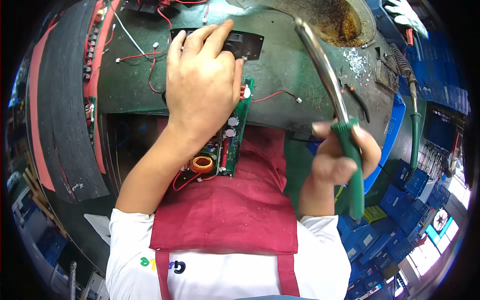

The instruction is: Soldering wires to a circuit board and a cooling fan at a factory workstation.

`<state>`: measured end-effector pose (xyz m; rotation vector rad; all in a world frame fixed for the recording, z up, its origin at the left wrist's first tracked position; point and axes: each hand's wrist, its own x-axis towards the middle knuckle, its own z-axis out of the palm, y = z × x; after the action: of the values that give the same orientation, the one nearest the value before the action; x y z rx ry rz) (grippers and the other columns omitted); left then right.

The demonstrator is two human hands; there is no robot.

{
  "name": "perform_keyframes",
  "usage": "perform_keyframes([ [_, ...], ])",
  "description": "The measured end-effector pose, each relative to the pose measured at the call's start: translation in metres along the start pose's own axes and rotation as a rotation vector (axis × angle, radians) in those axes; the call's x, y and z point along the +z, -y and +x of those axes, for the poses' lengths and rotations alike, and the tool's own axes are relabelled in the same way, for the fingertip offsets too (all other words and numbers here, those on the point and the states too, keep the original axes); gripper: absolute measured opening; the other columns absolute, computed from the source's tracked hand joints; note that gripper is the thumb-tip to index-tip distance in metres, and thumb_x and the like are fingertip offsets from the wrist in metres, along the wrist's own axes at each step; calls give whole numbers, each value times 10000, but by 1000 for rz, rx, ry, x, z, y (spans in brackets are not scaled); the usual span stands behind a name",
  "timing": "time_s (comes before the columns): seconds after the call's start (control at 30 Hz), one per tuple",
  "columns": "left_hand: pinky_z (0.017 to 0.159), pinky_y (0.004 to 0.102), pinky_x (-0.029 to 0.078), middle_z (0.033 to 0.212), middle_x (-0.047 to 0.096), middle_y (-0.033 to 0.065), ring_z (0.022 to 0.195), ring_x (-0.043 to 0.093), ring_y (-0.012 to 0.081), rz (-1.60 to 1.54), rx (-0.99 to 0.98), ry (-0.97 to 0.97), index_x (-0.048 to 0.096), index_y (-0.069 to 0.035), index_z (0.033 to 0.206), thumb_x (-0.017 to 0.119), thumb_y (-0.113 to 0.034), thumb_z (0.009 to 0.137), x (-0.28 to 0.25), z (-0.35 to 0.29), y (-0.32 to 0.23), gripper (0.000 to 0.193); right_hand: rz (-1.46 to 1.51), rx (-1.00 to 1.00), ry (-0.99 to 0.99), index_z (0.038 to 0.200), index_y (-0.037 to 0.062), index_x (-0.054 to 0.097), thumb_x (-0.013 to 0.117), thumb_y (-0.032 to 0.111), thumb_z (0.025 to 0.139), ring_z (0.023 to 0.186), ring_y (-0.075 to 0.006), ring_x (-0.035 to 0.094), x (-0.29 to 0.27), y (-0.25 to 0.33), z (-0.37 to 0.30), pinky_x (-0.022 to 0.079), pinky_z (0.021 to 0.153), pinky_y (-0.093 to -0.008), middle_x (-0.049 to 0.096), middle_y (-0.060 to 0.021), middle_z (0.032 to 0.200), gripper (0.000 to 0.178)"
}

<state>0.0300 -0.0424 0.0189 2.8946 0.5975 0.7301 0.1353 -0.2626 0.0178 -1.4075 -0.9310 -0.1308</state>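
Observation:
My right hand (345,155) is wrapped round the green handle of a soldering iron (327,75). The iron's long metal barrel points up and away, its tip in the air near the metal bowl. My left hand (202,85) grips a black panel (250,46) from above, fingers curled over it and thumb on the near side. A green circuit board (235,132) reaches from under this hand toward my apron, with round capacitors and a copper-wound ring coil (202,164) beside it. My palm hides where panel and board meet.
A stained metal bowl (367,15) stands at the back right, with whitish crumbs (355,62) near it. Black cutters (356,102) lie on the bench. A second green-handled iron (415,130) rests at right. Red-wired connectors (299,100) and a black belt (65,100) flank the work.

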Motion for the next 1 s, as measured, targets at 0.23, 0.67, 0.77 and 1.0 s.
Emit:
perform_keyframes([
  [0.23,1173,558,429,1403,724,100,1325,612,286,36,9,1,774,-16,802,782,-190,887,1,2,-2,194,145,130,58,1265,8,618,606,564,1100,677,-256,665,-18,-9,-36,543,673,-340,693,-167,711,580],
  [0.67,1166,526,438,1436,701,81,1339,597,327,34,-10,44,748,-4,806,787,-164,919,-3,5,-4,199,183,186,95,1223,-42,636,629,484,1108,665,-224,723,2,-21,-28,573,630,-325,733,-149,784,539],
  [0.77,1158,522,443,1434,701,74,1338,596,324,47,-15,46,754,-2,809,789,-165,917,-3,5,-5,198,220,235,87,1213,-72,629,649,461,1101,675,-233,732,1,-19,-25,582,633,-321,720,-170,794,545],
  [1.0,1148,520,449,1430,703,68,1336,596,321,61,-11,50,757,-5,811,795,-162,908,-3,6,-5,189,254,327,105,1218,-92,627,683,411,1083,698,-239,747,-6,-13,-19,608,641,-316,706,-201,867,525],
])
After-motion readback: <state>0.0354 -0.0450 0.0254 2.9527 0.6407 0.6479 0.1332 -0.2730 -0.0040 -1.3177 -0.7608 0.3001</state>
